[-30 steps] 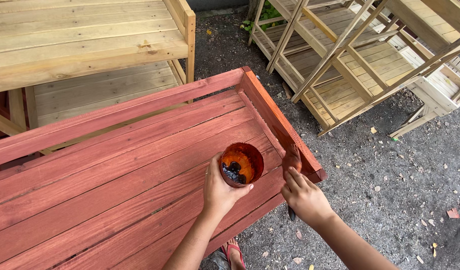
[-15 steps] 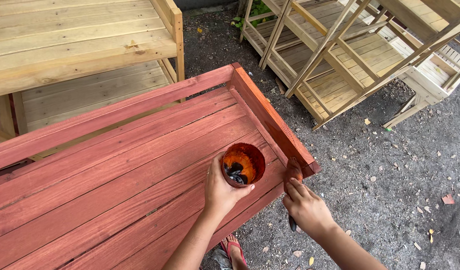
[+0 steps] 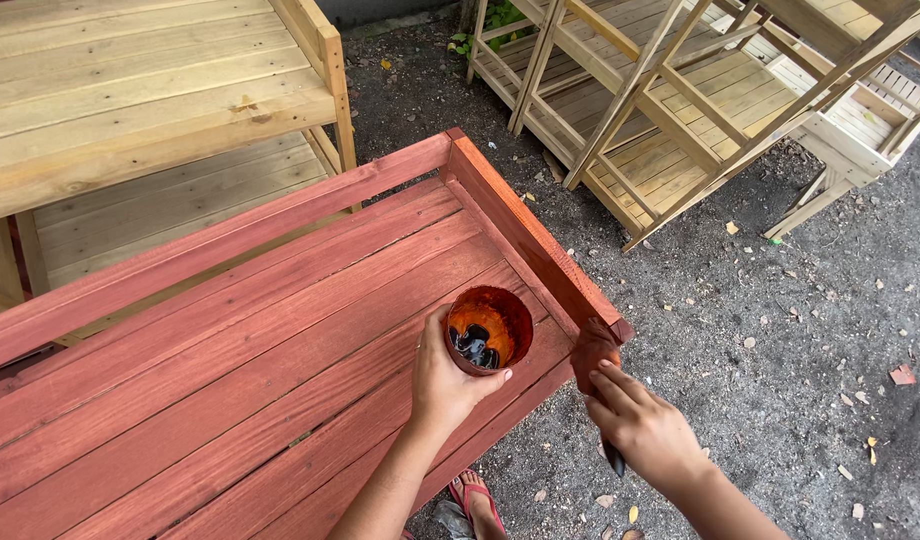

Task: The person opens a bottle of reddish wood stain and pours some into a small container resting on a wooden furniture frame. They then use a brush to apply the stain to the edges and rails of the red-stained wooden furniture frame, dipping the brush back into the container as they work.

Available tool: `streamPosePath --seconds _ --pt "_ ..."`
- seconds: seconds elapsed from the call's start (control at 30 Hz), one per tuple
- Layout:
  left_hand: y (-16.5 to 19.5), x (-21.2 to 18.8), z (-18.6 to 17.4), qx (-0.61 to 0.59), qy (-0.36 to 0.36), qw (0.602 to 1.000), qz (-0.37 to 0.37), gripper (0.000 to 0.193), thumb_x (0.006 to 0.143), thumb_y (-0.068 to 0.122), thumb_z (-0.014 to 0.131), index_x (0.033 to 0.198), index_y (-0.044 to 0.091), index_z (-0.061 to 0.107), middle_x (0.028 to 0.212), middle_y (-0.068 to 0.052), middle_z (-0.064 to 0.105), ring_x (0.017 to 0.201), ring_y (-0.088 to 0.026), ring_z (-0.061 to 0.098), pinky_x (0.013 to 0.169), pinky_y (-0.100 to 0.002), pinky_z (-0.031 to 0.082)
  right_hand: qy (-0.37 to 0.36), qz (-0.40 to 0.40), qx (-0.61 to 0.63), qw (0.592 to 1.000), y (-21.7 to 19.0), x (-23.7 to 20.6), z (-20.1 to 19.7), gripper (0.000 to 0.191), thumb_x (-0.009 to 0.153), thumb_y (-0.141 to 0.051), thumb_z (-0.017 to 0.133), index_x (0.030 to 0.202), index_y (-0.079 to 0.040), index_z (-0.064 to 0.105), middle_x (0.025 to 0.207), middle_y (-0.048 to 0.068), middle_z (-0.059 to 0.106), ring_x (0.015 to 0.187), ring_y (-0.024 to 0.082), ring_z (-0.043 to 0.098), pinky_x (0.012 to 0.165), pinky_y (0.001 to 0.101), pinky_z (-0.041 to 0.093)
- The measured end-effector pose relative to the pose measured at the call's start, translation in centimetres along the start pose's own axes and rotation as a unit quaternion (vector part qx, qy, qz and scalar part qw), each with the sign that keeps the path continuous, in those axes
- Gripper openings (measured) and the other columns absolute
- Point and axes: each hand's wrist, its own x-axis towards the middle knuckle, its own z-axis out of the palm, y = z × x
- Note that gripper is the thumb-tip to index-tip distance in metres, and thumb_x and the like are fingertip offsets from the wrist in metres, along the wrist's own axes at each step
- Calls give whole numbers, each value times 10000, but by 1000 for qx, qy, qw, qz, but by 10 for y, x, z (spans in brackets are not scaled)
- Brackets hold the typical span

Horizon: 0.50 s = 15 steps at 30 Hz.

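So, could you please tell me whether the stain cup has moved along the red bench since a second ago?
No. The stain cup, held by the left hand, sits on the same slat near the red bench's end rail.

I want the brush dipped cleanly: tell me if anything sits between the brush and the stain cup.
Nothing visible does. The brush in the right hand lies against the red rail corner; the cup, held by the left hand, stands just inside that rail, its mouth open. Only the rail's edge lies between them.
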Motion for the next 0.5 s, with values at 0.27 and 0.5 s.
streamPosePath --seconds 0.27,0.5 --pt "-2 0 2 -11 0 1000 -8 1001 553 327 990 1349 40 455 1276 -190 607 1198 -358 621 985 -500 515 -35 23 37 998 4 -19 5 338 815 -100 681 1152 -95 717 1473 125 574 1374 297 516 876 356 602" --pt "2 -3 14 -25 -15 1000 2 985 552 329 994 1333 48 464 1260 -185 606 1188 -356 625 969 -493 520 65 97 205 972 1 0 -5 263 783 -85 733 1043 -111 766 1382 76 647 1272 281 616 937 371 591"
